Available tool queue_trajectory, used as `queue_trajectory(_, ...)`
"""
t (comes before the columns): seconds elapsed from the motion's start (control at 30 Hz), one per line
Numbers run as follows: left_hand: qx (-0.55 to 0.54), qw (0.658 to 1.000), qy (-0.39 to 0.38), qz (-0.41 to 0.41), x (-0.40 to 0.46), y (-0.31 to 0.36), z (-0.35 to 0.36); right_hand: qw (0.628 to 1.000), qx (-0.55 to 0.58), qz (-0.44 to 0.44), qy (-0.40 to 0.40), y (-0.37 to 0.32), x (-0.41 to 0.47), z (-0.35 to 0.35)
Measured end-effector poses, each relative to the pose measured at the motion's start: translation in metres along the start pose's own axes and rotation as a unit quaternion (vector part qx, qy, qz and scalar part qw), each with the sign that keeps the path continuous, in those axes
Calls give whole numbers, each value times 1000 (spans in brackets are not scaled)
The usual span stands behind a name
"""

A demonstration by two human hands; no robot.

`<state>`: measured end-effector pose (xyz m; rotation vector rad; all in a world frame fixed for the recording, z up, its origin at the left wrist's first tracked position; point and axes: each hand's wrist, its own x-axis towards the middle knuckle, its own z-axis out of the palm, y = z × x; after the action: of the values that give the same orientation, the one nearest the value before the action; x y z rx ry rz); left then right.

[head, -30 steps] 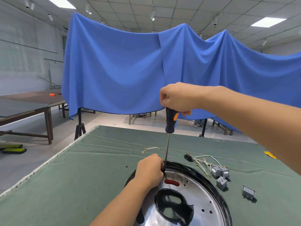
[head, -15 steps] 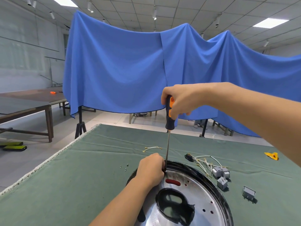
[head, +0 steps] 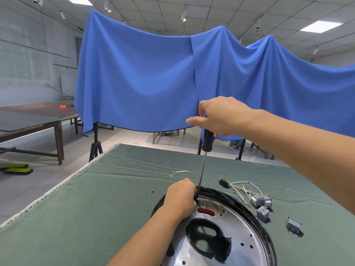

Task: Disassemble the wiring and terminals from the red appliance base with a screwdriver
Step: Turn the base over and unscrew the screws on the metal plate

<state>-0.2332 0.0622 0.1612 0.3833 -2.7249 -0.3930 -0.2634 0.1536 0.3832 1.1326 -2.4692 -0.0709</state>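
The appliance base (head: 247,233) lies on the green table, showing a round shiny metal plate with a black rim and a small red slot. A screwdriver (head: 206,143) with a black and orange handle stands nearly upright, its tip at the rim's far left edge. My right hand (head: 221,117) holds the top of the handle, with the index finger stretched out to the left. My left hand (head: 181,198) grips the rim right beside the shaft's tip, hiding the screw.
Loose white wires with terminals (head: 244,188) and grey terminal blocks (head: 261,201) lie right of the base, another grey block (head: 294,226) further right. A short wire (head: 181,172) and small screws (head: 148,193) lie behind and left. Table edge (head: 63,184) runs along the left.
My right hand has shifted its hold on the handle from frame to frame, turning the screwdriver in place. My left hand and the base have stayed put.
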Motion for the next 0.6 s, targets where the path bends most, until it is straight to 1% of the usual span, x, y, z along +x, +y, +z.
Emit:
queue_trajectory(0.03, 0, 1000, 0, 1, 0, 0, 0, 1000, 30, -2, 5, 0, 0, 1)
queue_trajectory(0.1, 0, 1000, 2, 3, -1, 0, 0, 995, 94, -18, -14, 2, 1, -1)
queue_trajectory(0.17, -1, 1000, 1, 4, -1, 1, -1, 991, 122, -44, -36, 2, -1, -5)
queue_trajectory(0.23, -1, 1000, 3, 5, -1, 1, -1, 994, 90, -48, -33, 0, -2, -6)
queue_trajectory(0.3, -2, 1000, 5, 5, -2, 1, -2, 1000, 16, -20, -4, -1, -3, -2)
queue_trajectory(0.37, -3, 1000, 6, 4, -3, 1, -2, 1000, -10, 8, 16, 0, -3, 1)
queue_trajectory(0.43, -3, 1000, 6, 5, -3, 1, -2, 999, 35, 7, -8, 3, -4, 0)
queue_trajectory(0.53, -3, 1000, 9, 7, -4, 3, -2, 981, 179, -3, -80, 7, -7, -10)
queue_trajectory(0.6, -5, 1000, 9, 6, -4, 3, -2, 972, 216, 3, -95, 7, -9, -11)
